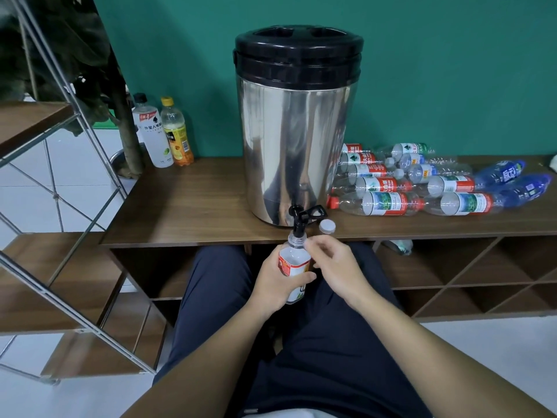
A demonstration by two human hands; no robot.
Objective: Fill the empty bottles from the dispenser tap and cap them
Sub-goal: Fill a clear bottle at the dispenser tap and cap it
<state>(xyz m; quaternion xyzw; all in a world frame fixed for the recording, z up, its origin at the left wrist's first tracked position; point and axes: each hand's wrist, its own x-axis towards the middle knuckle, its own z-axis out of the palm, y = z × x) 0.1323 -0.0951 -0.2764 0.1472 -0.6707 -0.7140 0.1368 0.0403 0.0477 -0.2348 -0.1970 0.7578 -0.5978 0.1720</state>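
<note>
A wide wooden surface [193,203] runs along a green wall, and on it stands a tall steel dispenser [297,152] with a black lid. Its black tap [301,218] juts over the front edge of the surface, spout pointing down.

To the right of the dispenser lies a pile of empty bottles [422,182], all on their sides, long axes roughly along the surface (most with red and white labels, two at the far end blue). At the back left two capped drink bottles [164,131] stand upright side by side, one white-labelled, one yellow.

Below the front edge, over the person's lap, the left hand [277,282] has its grip wrapped around the body of a clear bottle [294,263], fingers curled across the label. The bottle stands nearly upright, long axis vertical with a slight lean, its open neck pointing up and meeting the tap's spout.

The right hand [333,263] sits just beside the bottle on its right, fingers loosely curled with the tips near the bottle's neck; whether they touch it I cannot tell, and its grip holds nothing visible.

A small white cap [327,227] lies loose on the surface just right of the tap, near the front edge.
</note>
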